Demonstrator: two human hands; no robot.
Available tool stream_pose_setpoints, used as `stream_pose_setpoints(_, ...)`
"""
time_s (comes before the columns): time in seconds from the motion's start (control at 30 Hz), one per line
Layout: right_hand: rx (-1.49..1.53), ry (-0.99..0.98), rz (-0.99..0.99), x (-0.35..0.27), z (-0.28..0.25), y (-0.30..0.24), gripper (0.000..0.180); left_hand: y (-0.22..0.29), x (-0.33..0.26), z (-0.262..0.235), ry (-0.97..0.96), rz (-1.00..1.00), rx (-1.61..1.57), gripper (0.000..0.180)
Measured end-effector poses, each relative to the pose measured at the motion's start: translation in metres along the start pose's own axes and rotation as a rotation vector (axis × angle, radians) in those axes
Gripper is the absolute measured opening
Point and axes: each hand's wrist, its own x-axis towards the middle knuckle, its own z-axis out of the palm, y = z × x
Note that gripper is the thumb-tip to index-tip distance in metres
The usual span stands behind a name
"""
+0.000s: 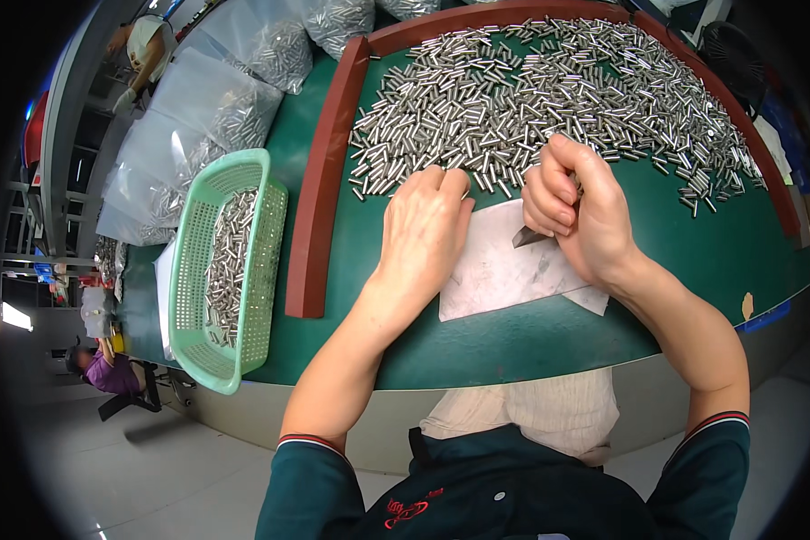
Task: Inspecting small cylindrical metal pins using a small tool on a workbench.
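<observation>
My left hand (423,225) rests at the near edge of a wide pile of short, shiny metal pins (531,99). Its fingers are curled and pressed together, and their tips are hidden from above. Closed in a fist, my right hand (580,207) grips a dark, flat, pointed piece (528,238) whose tip sticks out below the fingers. I cannot tell what kind of tool it is. Beneath and between both hands lies a smudged whitish sheet (486,279) on the green tabletop (423,351).
Dark red rails (319,207) border the pile. Left of them stands a light green plastic basket (189,306) partly filled with pins. Clear bags (234,99) of pins line the far left. A dark fan (733,54) stands far right. Two other people are off to the left.
</observation>
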Motion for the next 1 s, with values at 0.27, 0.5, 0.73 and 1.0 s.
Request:
stream_pose_setpoints(0.27, -0.02, -0.023, -0.013, 0.0, 0.0, 0.001, 0.039, -0.011, 0.005, 0.01, 0.053, 0.151, -0.062, 0.023)
stream_pose_setpoints(0.5, -0.056, 0.005, -0.016, -0.002, 0.003, 0.0, 0.04, -0.008, 0.003, 0.004, 0.034, 0.143, -0.103, 0.022)
stream_pose_setpoints(0.73, -0.075, -0.014, -0.021, -0.002, 0.001, -0.001, 0.039, -0.008, -0.001, 0.003, 0.025, 0.036, -0.035, 0.012)
stream_pose_setpoints(1.0, -0.094, 0.002, -0.019, -0.003, 0.001, -0.001, 0.038, -0.009, 0.0, 0.001, -0.012, 0.079, 0.015, 0.011)
